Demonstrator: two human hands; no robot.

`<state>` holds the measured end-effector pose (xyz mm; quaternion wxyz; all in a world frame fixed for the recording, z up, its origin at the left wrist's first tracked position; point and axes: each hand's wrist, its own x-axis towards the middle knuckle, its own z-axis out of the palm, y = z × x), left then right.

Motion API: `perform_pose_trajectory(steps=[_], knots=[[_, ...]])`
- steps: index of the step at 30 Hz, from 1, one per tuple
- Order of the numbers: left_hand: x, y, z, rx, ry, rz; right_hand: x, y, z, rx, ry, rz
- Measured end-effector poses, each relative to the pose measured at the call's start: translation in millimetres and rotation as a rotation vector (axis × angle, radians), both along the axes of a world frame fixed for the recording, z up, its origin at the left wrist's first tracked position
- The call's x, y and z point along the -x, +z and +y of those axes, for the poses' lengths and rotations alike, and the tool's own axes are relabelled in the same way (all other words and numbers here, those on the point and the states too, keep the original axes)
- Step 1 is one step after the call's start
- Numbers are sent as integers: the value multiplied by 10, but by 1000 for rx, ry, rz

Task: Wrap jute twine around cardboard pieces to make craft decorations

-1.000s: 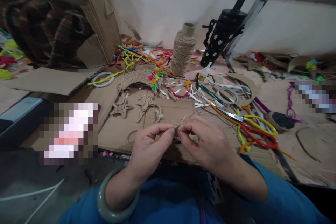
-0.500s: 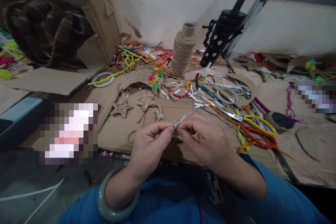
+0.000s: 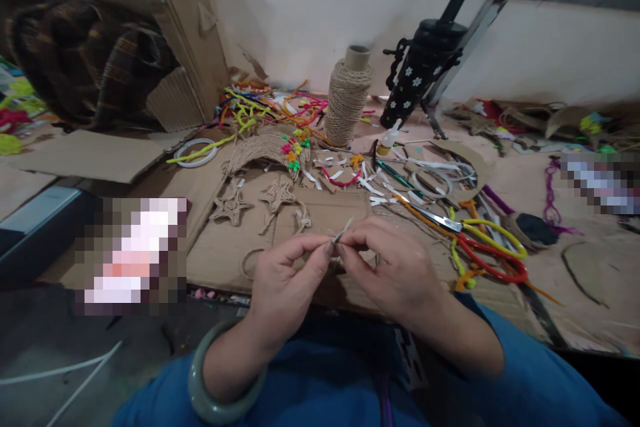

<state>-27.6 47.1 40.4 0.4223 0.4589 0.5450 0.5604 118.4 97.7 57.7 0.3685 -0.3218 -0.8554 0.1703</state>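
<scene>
Both hands meet over the front of a cardboard sheet (image 3: 320, 210). My left hand (image 3: 293, 280) and my right hand (image 3: 393, 267) pinch a thin whitish strip (image 3: 342, 232) between thumbs and forefingers; its upper tip sticks out, and the rest is hidden by the fingers. Beyond them lie two twine-wrapped stars (image 3: 232, 203). A twine-wrapped crescent (image 3: 260, 149), with small bright flowers at its right end, rests behind the stars. A twine loop (image 3: 246, 263) shows just left of my left hand.
Behind stand a twine spool (image 3: 349, 97), a black flowered tumbler (image 3: 417, 73) and a small glue bottle (image 3: 389, 139). Scissors (image 3: 450, 221) with red and yellow handles lie to the right. Colourful pipe cleaners (image 3: 250, 110) are heaped at the back. A blurred-out bright object (image 3: 135, 253) is at left.
The hands stay nearly in place, still pinching the strip, with only slight finger movement. The left forearm has shifted a little to the right. Nothing on the table has visibly moved.
</scene>
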Motion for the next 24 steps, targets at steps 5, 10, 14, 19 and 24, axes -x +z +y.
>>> perform_pose_trajectory(steps=[5, 10, 14, 19, 24], knots=[[-7, -2, 11, 12, 13, -8, 25, 23, -3, 36, -5, 21], [-16, -32, 32, 39, 0, -82, 22, 58, -1, 78, 19, 22], [-20, -58, 42, 54, -5, -143, 14, 66, -3, 140, 27, 53], [-23, -75, 44, 73, -20, -182, 8, 69, 6, 199, 22, 73], [-15, -83, 31, 78, -40, -184, -5, 67, 20, 266, 11, 66]])
